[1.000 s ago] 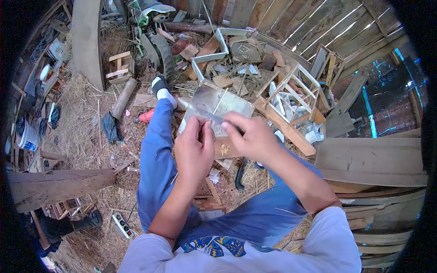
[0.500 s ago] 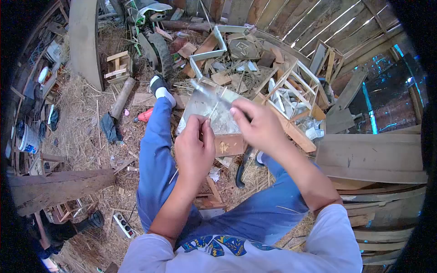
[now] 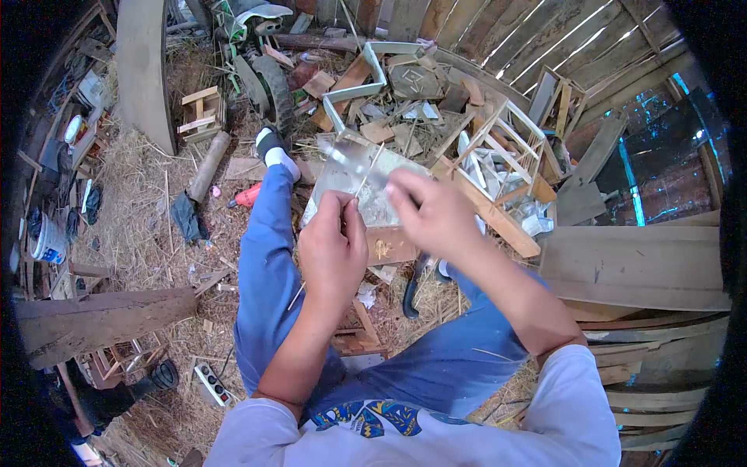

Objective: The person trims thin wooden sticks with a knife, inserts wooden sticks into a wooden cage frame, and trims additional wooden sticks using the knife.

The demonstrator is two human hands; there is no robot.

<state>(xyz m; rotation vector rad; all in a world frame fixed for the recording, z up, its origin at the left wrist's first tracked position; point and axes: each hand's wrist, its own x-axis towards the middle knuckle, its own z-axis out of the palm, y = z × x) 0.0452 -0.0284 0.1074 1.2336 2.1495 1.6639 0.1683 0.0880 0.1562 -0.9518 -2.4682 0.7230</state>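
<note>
My left hand (image 3: 334,237) is closed on a thin wooden stick (image 3: 369,170), pinched between thumb and forefinger. The stick slants up to the right, and its lower end shows below the hand. Just to the right, my right hand (image 3: 432,210) is wrapped round a knife (image 3: 348,160), its blade smeared by motion and pointing up-left across the stick. The knife's handle is hidden in the fingers. Beneath both hands lies a pale worn board (image 3: 320,193), with a wooden block (image 3: 395,247) at its near edge. A black-handled tool (image 3: 410,300) leans by my right leg.
Scrap wood (image 3: 405,136) and a white wooden frame (image 3: 498,148) are piled ahead. A red tool (image 3: 246,196) lies by my left leg. A power strip (image 3: 212,384) rests on the straw-covered floor. Stacked boards (image 3: 634,268) stand at right, a motorbike wheel (image 3: 272,93) ahead.
The right hand and knife have shifted slightly left and down along the stick, the blade more blurred. The left hand stays nearly in place, still holding the stick, which now stands steeper.
</note>
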